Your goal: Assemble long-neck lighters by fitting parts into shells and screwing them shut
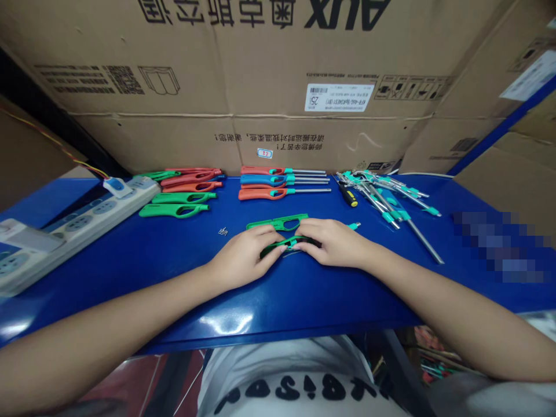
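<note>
Low over the blue table, my left hand (247,255) and my right hand (332,243) grip a green lighter casing (269,248) from its two ends. Between my thumbs shows a teal trigger part (290,243) set in the casing. A metal tube with a teal piece (354,226) sticks out beyond my right hand; whether it joins the held casing is hidden. Just behind my fingers lies another green casing half (264,223), open side up. A small heap of screws (223,231) rests left of it.
Green, red and orange casings (178,210) lie at the back left, beside a power strip (82,231). Several lighters with metal tubes (264,193) are lined up centre back. A screwdriver (348,196) and teal-ended tubes (403,214) are piled right. Behind stands a cardboard wall (174,127).
</note>
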The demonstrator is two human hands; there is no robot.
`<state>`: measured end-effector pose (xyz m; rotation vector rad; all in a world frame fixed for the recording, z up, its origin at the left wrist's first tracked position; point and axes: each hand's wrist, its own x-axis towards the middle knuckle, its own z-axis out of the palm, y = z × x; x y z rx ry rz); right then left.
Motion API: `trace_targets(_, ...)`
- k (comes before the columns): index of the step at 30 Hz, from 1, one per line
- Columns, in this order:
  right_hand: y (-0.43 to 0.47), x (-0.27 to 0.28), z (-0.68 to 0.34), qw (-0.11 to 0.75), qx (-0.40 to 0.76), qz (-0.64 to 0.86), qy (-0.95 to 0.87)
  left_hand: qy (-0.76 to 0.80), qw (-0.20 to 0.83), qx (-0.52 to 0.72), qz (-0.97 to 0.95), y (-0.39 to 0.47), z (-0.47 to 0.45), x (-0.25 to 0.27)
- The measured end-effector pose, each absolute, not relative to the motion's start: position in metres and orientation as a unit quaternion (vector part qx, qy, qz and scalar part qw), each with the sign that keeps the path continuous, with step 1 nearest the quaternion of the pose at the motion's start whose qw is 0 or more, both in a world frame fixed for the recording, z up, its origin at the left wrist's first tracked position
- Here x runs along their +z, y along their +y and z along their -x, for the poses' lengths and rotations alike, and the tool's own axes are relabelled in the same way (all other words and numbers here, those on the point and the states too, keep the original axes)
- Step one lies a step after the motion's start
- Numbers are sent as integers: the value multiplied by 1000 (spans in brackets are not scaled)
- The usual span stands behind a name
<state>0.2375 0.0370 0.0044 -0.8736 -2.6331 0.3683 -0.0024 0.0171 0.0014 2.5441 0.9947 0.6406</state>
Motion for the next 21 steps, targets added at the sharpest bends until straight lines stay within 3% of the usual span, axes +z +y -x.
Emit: trace_targets(21,44,29,-256,82,201,393,-894,292,76,157,-940,12,3,3)
